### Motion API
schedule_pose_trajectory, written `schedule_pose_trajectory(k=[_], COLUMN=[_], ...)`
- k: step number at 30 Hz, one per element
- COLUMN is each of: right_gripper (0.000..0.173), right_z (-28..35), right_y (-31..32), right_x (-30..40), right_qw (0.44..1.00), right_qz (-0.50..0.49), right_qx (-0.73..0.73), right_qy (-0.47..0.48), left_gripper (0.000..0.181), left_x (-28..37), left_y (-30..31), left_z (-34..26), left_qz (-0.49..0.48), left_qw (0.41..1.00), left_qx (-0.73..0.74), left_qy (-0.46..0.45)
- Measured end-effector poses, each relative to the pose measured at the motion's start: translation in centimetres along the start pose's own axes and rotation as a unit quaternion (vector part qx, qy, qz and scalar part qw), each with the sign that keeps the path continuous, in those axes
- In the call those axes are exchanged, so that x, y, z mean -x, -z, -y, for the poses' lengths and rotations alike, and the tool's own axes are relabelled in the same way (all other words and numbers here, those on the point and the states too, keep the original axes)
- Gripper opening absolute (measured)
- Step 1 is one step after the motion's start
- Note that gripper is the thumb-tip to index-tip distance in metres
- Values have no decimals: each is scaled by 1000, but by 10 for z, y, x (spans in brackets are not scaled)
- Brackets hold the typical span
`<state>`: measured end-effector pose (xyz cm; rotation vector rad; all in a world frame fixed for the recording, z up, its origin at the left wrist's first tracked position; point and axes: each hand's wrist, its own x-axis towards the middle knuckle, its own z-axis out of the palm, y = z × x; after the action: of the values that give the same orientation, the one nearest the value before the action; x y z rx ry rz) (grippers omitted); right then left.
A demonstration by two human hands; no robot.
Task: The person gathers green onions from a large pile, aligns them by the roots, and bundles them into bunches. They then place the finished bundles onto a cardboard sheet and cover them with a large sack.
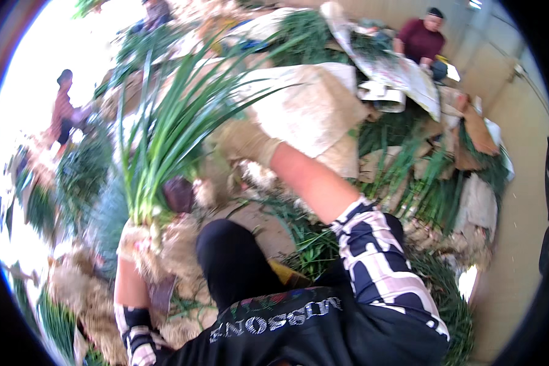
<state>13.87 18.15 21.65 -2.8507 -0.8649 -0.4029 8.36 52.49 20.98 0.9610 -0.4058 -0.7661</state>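
Note:
My left hand (131, 240), in a pale glove, grips a bunch of green onions (153, 183) near its root end. The long leaves stand up and fan out to the upper right, and a beard of pale roots (153, 263) hangs beside the hand. My right hand (243, 141), also in a light glove, is stretched forward to the right of the leaves. Its fingers are blurred and partly lost against the green, so whether they hold anything is unclear. Just below it lie more onion root ends (256, 176), next to a pale sack cloth (306, 110).
Loose green leaves (315, 249) litter the floor by my knees (233, 261). Onion bundles (421, 183) line the right side, along a wall (517, 183). A person in a dark red top (418, 43) sits at the back right; another person (64, 107) is at the left.

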Motion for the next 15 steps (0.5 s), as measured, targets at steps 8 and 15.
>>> schedule_pose_trajectory(k=[8, 15], right_gripper=[30, 24], right_z=[10, -19], right_y=[-27, -44], right_x=[36, 49], right_qw=[994, 975], right_qz=[-7, -5], right_qx=[-109, -211], right_qy=[10, -75], left_gripper=[46, 40], left_x=[-13, -24], left_y=[9, -11], left_z=[22, 20], left_qz=[26, -36], left_qw=[999, 994], left_qx=[35, -56], left_qy=[28, 83])
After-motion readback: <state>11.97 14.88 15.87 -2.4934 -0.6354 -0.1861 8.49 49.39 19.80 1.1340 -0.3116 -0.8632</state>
